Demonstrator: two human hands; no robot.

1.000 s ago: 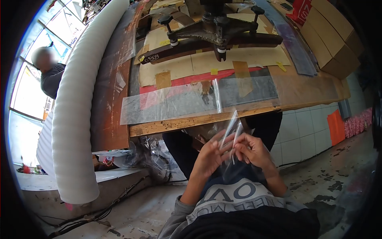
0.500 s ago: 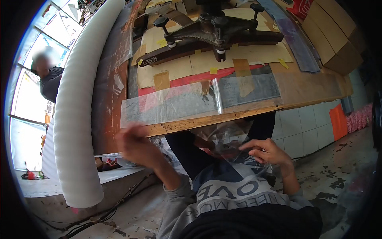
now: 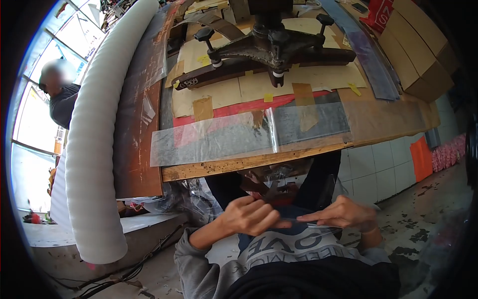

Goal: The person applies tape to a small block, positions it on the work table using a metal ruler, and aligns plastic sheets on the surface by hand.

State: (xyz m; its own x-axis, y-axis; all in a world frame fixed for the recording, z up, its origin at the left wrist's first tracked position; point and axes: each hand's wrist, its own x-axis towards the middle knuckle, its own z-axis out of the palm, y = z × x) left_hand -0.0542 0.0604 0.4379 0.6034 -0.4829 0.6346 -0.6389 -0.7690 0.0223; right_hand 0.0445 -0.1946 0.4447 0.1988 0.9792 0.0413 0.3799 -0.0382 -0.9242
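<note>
Head view: clear film (image 3: 322, 226) shows as a thin sideways line just below the right hand (image 3: 344, 214), forefinger straight, farther from the left hand (image 3: 252, 216), fingers curled; whether either grips it, I cannot tell. Beyond the fingers, a plastic strip (image 3: 214, 142) fronts the desk (image 3: 234, 169).

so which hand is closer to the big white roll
Left. The left hand is to the right of the white roll, clearly apart from it; the right hand is farther right, beyond the left hand.

The person's hands (image 3: 251, 217) are near the shirt (image 3: 294, 241).
</note>
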